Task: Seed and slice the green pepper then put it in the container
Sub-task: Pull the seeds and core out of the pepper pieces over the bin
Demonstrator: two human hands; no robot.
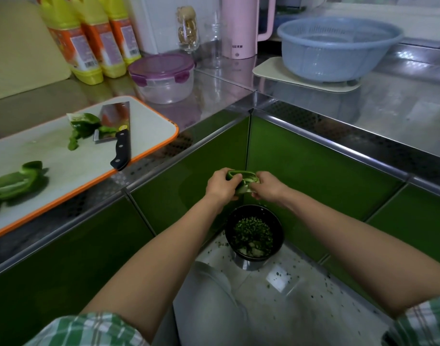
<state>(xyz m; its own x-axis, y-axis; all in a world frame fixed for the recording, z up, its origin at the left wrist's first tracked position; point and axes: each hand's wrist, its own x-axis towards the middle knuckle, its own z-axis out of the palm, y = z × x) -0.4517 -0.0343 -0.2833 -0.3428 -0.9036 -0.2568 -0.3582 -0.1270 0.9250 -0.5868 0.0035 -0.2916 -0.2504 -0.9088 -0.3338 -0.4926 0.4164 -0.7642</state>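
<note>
We hold a pepper piece (242, 179) between both hands, off the tabletop (388, 101) and in front of the green cabinets. Our left hand (220, 184) grips its 9 o'clock end with fingers curled over the top. Our right hand (267, 187) pinches its 3 o'clock end, where the pale inside shows. The piece hangs at 12 o'clock from the bin (227, 226) on the floor, apart from it.

Our fingers cover much of the piece, so we cannot tell whether seeds are in it. At 10 o'clock from our hands the board (64, 166) runs out of the frame's left edge. So does the pepper half (14, 182) at the board's 8 o'clock. The knife (119, 138) lies at the board's 2 o'clock, and its blade overlaps another pepper chunk (85, 126).

The bin holds chopped green bits and a few pale scraps, with green specks on the floor around it. The container (164, 78) stands at 1 o'clock from the board with its purple lid clipped on, and nothing shows through its clear wall. A blue colander (338, 48) sits on a pale mat at 3 o'clock from the container, and we cannot make out what is in it.
</note>
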